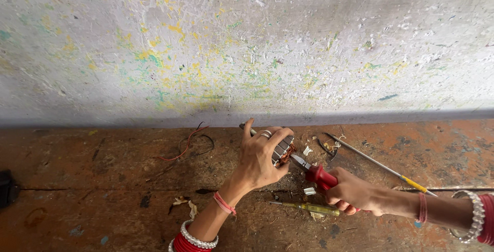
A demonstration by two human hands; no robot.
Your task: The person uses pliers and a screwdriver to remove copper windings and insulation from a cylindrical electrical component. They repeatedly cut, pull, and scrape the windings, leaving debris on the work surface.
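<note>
Red-handled pliers (314,172) in right hand (352,193) bite motor core (283,151) gripped by left hand (260,159).

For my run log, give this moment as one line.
left hand: holds motor core | right hand: red-handled pliers at copper winding | wooden bench

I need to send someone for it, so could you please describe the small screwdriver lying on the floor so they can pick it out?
Start at the worn reddish-brown floor below the paint-flecked wall. Just below the right hand, which holds red-handled pliers, lies the small screwdriver with a translucent yellow-green handle. Unlike the long thin metal rod with a yellow band beyond, it is short and stubby.
</note>
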